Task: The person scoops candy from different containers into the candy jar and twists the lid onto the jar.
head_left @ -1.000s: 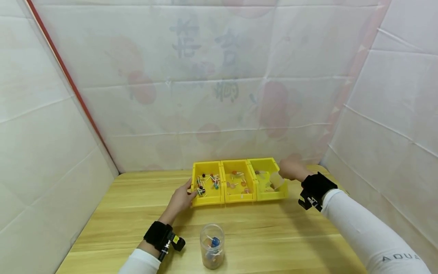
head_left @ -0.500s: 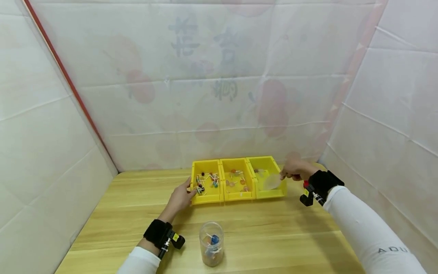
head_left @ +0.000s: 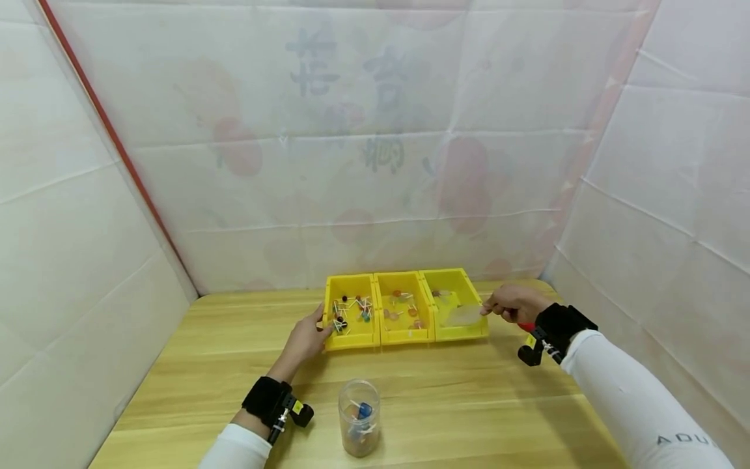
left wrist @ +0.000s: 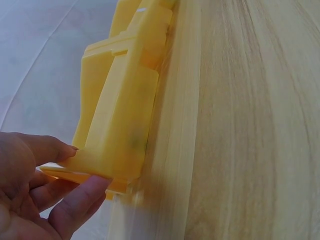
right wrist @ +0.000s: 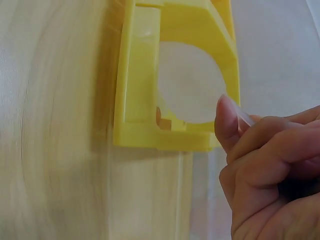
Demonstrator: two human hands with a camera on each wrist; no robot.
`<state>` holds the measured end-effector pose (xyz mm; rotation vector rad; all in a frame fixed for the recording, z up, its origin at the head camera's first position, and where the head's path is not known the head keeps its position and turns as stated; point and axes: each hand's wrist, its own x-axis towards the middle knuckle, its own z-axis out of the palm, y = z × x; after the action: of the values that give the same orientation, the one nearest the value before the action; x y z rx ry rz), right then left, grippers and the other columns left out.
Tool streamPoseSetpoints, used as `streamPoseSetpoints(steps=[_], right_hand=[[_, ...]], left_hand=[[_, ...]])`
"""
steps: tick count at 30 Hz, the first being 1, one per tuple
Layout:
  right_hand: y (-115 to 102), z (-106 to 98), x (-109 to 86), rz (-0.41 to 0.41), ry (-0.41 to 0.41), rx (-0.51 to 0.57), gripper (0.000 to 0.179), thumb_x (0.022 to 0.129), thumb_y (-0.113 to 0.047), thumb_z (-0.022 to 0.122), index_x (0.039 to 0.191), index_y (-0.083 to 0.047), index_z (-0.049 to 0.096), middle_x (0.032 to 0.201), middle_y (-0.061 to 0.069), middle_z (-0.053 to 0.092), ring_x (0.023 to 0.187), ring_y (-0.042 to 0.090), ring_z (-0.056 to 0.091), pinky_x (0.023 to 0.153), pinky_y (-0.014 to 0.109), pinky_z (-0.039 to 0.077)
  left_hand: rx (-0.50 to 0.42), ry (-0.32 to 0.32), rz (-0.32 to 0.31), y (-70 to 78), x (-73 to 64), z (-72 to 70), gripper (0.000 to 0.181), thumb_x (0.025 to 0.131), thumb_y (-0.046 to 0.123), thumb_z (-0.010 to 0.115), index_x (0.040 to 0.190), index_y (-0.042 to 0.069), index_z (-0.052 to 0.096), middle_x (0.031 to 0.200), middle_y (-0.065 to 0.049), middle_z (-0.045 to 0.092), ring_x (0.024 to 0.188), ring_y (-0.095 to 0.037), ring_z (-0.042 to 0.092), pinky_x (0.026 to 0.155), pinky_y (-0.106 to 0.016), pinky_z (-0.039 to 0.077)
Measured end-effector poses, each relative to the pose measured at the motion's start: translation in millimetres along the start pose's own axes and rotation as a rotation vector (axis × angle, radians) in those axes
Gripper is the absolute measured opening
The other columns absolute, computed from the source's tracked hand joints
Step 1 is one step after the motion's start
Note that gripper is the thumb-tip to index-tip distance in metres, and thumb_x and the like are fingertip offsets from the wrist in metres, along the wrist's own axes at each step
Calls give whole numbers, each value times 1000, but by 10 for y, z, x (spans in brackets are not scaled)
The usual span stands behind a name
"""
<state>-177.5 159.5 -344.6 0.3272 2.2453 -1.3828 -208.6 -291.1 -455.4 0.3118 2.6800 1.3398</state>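
Observation:
My left hand [head_left: 307, 335] grips the outer edge of the left yellow bin [left wrist: 112, 117], thumb and fingers on either side of its wall. This bin holds several small lollipops [head_left: 351, 312]. In my right hand [head_left: 515, 303], thumb and curled fingers pinch a translucent white, spoon-like piece [right wrist: 192, 82] with a broad round end. That end lies over the opening of the right yellow bin [head_left: 459, 337], where a few lollipops [head_left: 442, 293] show at the back. Between them, the middle yellow bin [head_left: 408, 339] holds several orange and pink lollipops [head_left: 413, 312].
A clear open jar [head_left: 359, 436] with several lollipops, some blue, stands near the front of the wooden table [head_left: 457, 417]. White sheeted walls [head_left: 375, 195] rise behind the bins and at both sides.
My right hand has turned and drawn a little right and down, and the spoon-like piece now lies flatter over the right bin. My left hand keeps its grip on the left bin.

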Motion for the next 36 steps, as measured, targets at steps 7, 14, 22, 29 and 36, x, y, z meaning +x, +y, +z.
streamPoseSetpoints(steps=[7, 14, 22, 29, 36], right_hand=[[-18, 148, 17, -4, -7, 32, 27, 103, -6, 42, 119, 12, 53, 87, 9, 58, 51, 5, 28, 48, 18, 31], [39, 353, 23, -31, 81, 47, 34, 104, -7, 38, 130, 13, 46, 108, 20, 58, 56, 9, 29, 53, 23, 31], [43, 475, 0, -23, 157, 60, 39, 102, -4, 40, 134, 17, 42, 95, 12, 57, 54, 8, 29, 51, 21, 30], [61, 666, 92, -81, 155, 175, 43, 97, 3, 36, 137, 20, 34, 88, 5, 60, 53, 8, 30, 52, 21, 30], [113, 823, 232, -143, 185, 263, 47, 94, 5, 35, 138, 20, 28, 83, 2, 58, 53, 7, 29, 51, 21, 30]], left_hand=[[18, -6, 0, -1, -27, 21, 70, 98, 16, 61, 155, 5, 22, 140, -23, 50, 61, -15, 60, 50, -30, 46], [38, 5, -20, -5, -31, -19, 70, 98, 16, 61, 156, 7, 22, 141, -21, 50, 61, -13, 59, 51, -30, 46], [20, 3, -13, -13, -13, -23, 71, 98, 17, 61, 156, 7, 22, 141, -21, 50, 64, -15, 61, 51, -29, 46], [14, 11, -12, -17, -29, -40, 71, 98, 17, 61, 156, 7, 21, 141, -21, 49, 64, -16, 61, 51, -30, 46], [16, -1, -25, -3, -75, -56, 72, 98, 18, 62, 157, 9, 20, 143, -21, 48, 66, -14, 61, 51, -29, 46]])
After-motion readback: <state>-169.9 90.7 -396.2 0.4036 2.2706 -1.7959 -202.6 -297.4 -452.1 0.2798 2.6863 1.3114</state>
